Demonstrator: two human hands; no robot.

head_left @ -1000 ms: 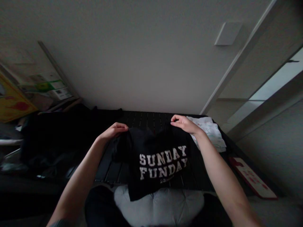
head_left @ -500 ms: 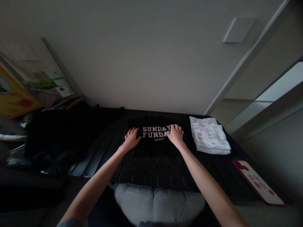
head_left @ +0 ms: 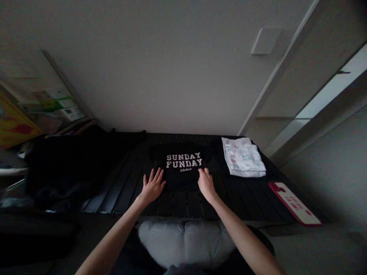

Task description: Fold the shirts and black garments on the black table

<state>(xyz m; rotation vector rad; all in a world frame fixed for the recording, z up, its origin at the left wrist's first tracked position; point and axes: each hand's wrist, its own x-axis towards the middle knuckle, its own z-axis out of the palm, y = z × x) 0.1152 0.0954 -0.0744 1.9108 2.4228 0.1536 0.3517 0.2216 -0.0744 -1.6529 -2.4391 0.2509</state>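
A black T-shirt with white "SUNDAY FUNDAY" lettering lies flat on a slatted black table. At its lower left edge my left hand rests palm down, fingers stretched and spread. My right hand is at the shirt's right edge, its fingers curled together on the dark cloth; exactly how much cloth they grip is hard to make out. To the right sits a folded stack of white cloth, the top piece carrying a faint coloured print.
A white board with a red border lies at the table's right end. Dark clothing is heaped on the left, near a yellow panel. Behind the table rises a wall. A grey cushion is right in front of me.
Both hands have come nearer to me along the shirt's sides, and the right no longer covers the lettering. My left fingers have spread flat; the right ones are more curled. The view has shifted slightly.
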